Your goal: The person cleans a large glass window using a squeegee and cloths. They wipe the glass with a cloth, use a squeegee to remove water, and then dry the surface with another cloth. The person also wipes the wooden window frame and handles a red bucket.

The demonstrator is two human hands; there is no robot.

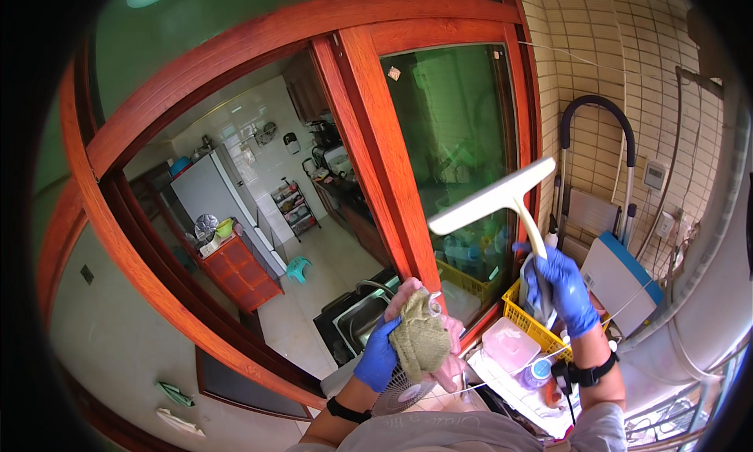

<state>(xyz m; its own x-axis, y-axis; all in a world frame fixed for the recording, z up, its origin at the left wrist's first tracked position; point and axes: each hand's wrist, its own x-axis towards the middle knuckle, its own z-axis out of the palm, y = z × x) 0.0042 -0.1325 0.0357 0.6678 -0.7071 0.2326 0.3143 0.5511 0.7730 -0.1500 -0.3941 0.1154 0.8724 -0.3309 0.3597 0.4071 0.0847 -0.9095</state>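
Note:
My right hand (pixel 565 287), in a blue glove, is closed round the handle of a white squeegee (pixel 494 199). Its wide head is raised, tilted up to the right, in front of the glass pane (pixel 447 130) of a red-brown wooden sliding door. I cannot tell whether the blade touches the glass. Lower and nearer to me, my left hand (pixel 378 356), also blue-gloved, grips a bunched olive-green cloth (pixel 421 341). A pink cloth (pixel 451 367) is bundled with it and shows on both sides. My left fingers are mostly behind the cloths.
A yellow crate (pixel 536 326) with bottles, a pink-lidded container (pixel 510 344) and a purple-white tub (pixel 538 372) stand below my right hand. A folding ladder (pixel 596 107) leans on the tiled wall. Through the doorway are a sink (pixel 357 323), a refrigerator (pixel 216 193) and a teal stool (pixel 298 268).

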